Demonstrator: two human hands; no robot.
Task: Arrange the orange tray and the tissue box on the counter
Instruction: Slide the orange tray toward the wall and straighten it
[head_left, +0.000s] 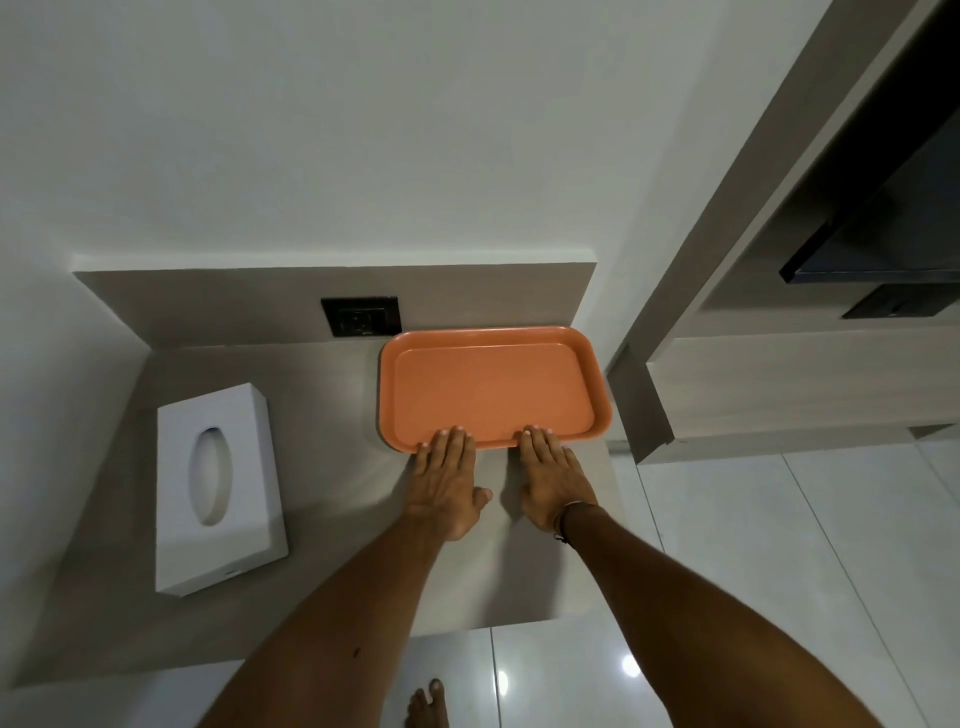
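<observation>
The orange tray (493, 387) lies flat and empty at the back right of the grey counter (322, 467), its far edge against the backsplash. My left hand (447, 480) and my right hand (553, 480) lie flat on the counter with fingers extended, fingertips touching the tray's near rim. Neither hand grips it. The white tissue box (218, 488) with an oval slot on top lies at the counter's left side, well apart from both hands.
A black wall socket (361, 316) sits in the backsplash just left of the tray. The counter's right edge runs close beside the tray. A wooden cabinet (779, 384) with a dark screen stands to the right. Glossy white floor tiles and my bare foot (428, 706) are below.
</observation>
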